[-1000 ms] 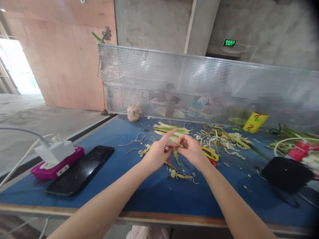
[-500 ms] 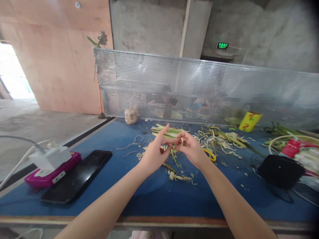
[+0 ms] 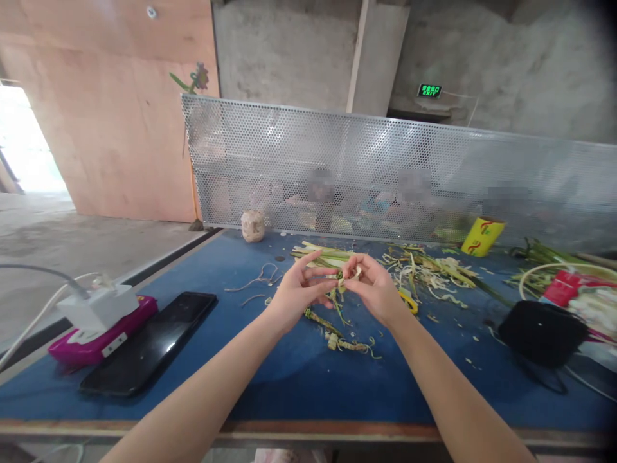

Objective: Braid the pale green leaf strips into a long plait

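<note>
Over the middle of the blue table, my left hand (image 3: 296, 292) and my right hand (image 3: 378, 292) meet fingertip to fingertip. Between them is a small bunch of pale green plant strips (image 3: 340, 283), pinched by the thumb and fingers of each. Loose ends hang below the fingertips. Just beneath lies a braided plant-fibre piece (image 3: 347, 344) with frayed ends. Behind my hands are flat green plant stalks (image 3: 321, 253). Scissors with a yellow handle (image 3: 409, 302) show partly beside my right hand.
A heap of peeled plant strips (image 3: 429, 267) is at right, near a yellow roll (image 3: 483, 236). A black pouch (image 3: 542, 333) lies farther right. A phone (image 3: 149, 341) and magenta power strip (image 3: 103, 334) are left. A ball of twine (image 3: 253, 226) stands by the perforated metal screen (image 3: 289, 167).
My left hand has turned, its raised thumb lowering and its fingers spreading behind the strips. My right hand keeps its pinch with little movement.
</note>
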Demonstrator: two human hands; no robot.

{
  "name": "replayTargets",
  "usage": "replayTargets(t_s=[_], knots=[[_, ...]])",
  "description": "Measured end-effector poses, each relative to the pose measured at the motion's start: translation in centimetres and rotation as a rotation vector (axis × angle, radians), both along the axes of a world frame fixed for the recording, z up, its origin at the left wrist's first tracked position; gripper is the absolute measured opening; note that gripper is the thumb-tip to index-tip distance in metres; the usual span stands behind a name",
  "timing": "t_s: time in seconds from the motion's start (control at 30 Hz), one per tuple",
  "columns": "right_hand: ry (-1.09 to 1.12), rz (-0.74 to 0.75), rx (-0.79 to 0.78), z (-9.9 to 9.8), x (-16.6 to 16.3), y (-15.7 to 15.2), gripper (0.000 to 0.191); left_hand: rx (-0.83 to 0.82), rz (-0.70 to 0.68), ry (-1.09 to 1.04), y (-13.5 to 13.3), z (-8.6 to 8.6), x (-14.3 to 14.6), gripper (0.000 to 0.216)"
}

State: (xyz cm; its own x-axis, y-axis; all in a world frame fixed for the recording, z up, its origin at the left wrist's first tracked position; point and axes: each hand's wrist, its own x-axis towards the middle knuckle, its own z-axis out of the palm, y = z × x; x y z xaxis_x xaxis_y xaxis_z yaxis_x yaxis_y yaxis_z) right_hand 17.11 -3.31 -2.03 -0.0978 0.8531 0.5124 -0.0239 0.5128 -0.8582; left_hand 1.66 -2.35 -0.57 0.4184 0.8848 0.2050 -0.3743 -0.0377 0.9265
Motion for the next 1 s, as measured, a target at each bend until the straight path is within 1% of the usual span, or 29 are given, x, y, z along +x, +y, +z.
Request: replayTargets(t_s=[0.13, 0.3, 0.4, 0.5, 0.67, 0.77, 0.87, 1.0], knots=[[-0.054, -0.015, 0.034, 0.1, -0.19, -0.21, 0.018, 0.069, 0.016, 0.041, 0.03, -0.04, -0.02, 0.066], [-0.165, -0.099, 0.073, 0.06, -0.67, -0.41, 0.013, 0.075, 0.017, 0.062, 0.19, -0.29, 0.0, 0.071], [-0.216, -0.117, 0.099, -0.08, -0.81, -0.38, 0.011, 0.082, 0.022, 0.062, 0.33, -0.48, -0.01, 0.07], [-0.212, -0.101, 0.109, -0.05, -0.82, -0.37, 0.01, 0.077, 0.044, 0.059, 0.51, -0.6, -0.09, 0.072], [-0.228, 0.012, 0.016, 0.2, -0.42, -0.33, 0.012, 0.064, 0.068, 0.108, 0.71, -0.51, -0.31, 0.076], [-0.226, 0.038, -0.014, 0.02, -0.25, -0.12, 0.013, 0.066, 0.079, 0.133, 0.58, -0.3, -0.36, 0.075], [-0.185, 0.023, -0.02, -0.29, -0.34, 0.08, 0.014, 0.057, 0.089, 0.147, 0.41, -0.01, -0.43, 0.075], [-0.025, -0.011, -0.013, -0.36, -0.51, 0.19, 0.021, -0.079, 0.083, 0.049, 0.53, 0.26, -0.64, 0.073]])
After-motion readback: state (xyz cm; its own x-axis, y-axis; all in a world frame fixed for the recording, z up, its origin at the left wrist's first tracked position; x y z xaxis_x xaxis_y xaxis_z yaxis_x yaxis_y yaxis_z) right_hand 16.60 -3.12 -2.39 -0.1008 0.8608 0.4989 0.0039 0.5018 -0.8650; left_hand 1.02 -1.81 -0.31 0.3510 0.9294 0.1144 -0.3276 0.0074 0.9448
